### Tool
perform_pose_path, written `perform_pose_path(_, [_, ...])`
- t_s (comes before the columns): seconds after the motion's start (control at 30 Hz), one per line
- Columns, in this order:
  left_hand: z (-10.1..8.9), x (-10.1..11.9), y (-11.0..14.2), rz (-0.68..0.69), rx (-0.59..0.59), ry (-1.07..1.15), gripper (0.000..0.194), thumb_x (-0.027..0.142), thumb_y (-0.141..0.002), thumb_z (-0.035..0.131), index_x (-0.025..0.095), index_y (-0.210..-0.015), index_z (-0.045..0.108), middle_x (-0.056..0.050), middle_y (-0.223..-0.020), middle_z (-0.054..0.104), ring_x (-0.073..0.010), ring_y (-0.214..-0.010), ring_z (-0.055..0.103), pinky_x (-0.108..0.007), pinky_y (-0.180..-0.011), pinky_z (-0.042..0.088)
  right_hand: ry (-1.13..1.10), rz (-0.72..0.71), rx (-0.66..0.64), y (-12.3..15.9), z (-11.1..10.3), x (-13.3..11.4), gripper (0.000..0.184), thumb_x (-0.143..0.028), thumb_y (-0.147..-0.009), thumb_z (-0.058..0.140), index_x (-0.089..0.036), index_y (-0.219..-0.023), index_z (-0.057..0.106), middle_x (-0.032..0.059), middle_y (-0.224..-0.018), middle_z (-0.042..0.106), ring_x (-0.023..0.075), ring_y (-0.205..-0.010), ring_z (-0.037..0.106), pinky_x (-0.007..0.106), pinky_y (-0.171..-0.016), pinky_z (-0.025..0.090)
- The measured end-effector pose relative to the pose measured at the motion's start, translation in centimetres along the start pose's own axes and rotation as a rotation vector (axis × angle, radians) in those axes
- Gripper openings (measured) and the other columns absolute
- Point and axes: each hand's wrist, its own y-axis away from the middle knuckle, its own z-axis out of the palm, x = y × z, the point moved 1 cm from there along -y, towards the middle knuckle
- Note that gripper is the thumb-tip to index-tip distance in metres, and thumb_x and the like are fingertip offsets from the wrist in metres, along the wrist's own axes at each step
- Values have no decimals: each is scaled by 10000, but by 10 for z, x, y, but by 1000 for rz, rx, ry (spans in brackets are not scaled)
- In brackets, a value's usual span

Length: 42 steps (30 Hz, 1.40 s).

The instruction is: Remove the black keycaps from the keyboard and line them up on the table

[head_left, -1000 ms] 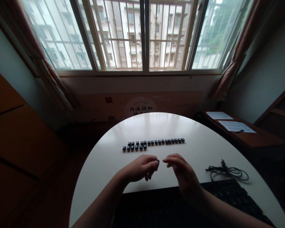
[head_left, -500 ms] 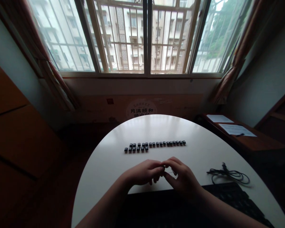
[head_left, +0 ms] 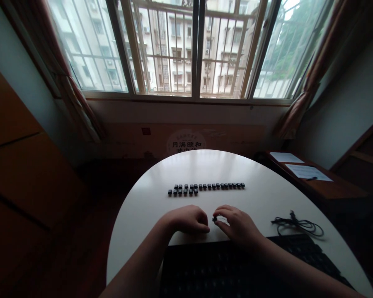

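Observation:
My right hand (head_left: 238,223) pinches a small black keycap (head_left: 214,218) between thumb and fingertips, just above the white table. A thin pale line, perhaps wire, shows between those fingers, too fine to identify. My left hand (head_left: 189,219) is closed, its fingers curled towards the right hand with a small gap between them; whatever lies inside it, if anything, is hidden. Beyond both hands, several black keycaps (head_left: 218,186) stand in a long row, with a shorter row (head_left: 185,192) in front at its left end. Below my wrists lies a dark keyboard (head_left: 199,265), partly covered by my forearms.
A bundled black cable (head_left: 298,224) rests on the round white table (head_left: 143,207) at the right, behind the keyboard. Past the table's right edge, a wooden side table (head_left: 338,186) bears paper sheets (head_left: 309,171) and a pen. A barred window is ahead.
My hands, touching before, have drawn apart. The left has pulled back leftwards and curled in, while the keycap now shows plainly in my right fingertips. The view has shifted slightly.

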Motion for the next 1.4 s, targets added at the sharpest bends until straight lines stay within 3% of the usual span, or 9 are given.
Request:
perform_pose_path(0.13, [0,-4,0,-18,-20,-26,228,343,-800,601,187,-885,743,-24,-796,722,-166,-686,621,-259,-609,433,134,31,-74,-2,-7,4,219,-254,-853,594,-274,-1020,734,50,-1000,762,268,-908,698,354,-767,503])
perform_pose_path(0.3, [0,-5,1,-18,1,-41,212,348,-794,609,194,-861,739,-20,-794,722,-170,-679,617,-270,-600,425,197,16,-115,-11,-11,8,154,-251,-798,636,-277,-882,761,51,-844,761,246,-806,692,310,-709,472])
perform_pose_path(0.5, [0,-3,2,-13,-25,-70,211,335,-784,605,206,-871,748,-14,-807,722,-167,-674,613,-265,-608,430,205,-72,-150,-42,-2,8,203,-195,-821,600,-267,-931,754,56,-981,746,226,-846,692,291,-735,465])
perform_pose_path(0.67, [-1,-4,4,-1,-35,-73,233,350,-792,596,213,-901,750,-19,-843,728,-175,-699,624,-273,-620,431,151,-49,-68,-74,8,15,238,-210,-840,600,-246,-1052,703,53,-1020,748,235,-920,689,300,-761,474])
perform_pose_path(0.87, [-4,1,6,-7,-52,-70,200,350,-800,607,219,-870,741,-16,-837,725,-177,-702,622,-278,-610,424,42,-52,-25,-97,19,27,148,-229,-838,613,-232,-929,729,31,-968,756,233,-906,687,315,-807,482])
perform_pose_path(1.03, [-3,0,6,-17,-54,-60,195,359,-806,616,218,-870,736,-17,-841,719,-181,-705,622,-286,-621,427,14,-69,33,-106,26,30,168,-213,-841,608,-215,-942,743,54,-990,749,225,-924,681,314,-851,484])
perform_pose_path(1.4, [-3,-3,5,-30,-71,-73,250,404,-823,609,218,-939,729,-19,-881,722,-166,-732,624,-269,-634,430,27,-42,70,-113,30,28,159,-200,-824,610,-225,-910,742,45,-877,757,218,-812,698,290,-734,480])
